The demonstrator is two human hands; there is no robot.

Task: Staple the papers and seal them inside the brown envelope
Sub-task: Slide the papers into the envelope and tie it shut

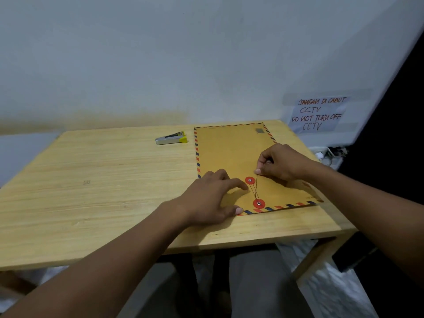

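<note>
A brown envelope (231, 152) with a red and blue striped border lies flat on the right half of the wooden table (96, 180). Its flap is folded down at the near end, with two red discs (250, 180) joined by a thin dark string (255, 189). My right hand (282, 162) pinches the string's end just right of the upper disc. My left hand (213, 198) lies flat on the envelope's near left corner, fingers spread, holding it down. No papers are in sight. A silver stapler (171, 138) with a yellow end lies on the table left of the envelope's far end.
A taped paper notice (317, 113) about CCTV hangs on the wall behind the table's right corner. A white power strip with plugs (328, 153) sits just past the right edge. My legs show below the table's front edge.
</note>
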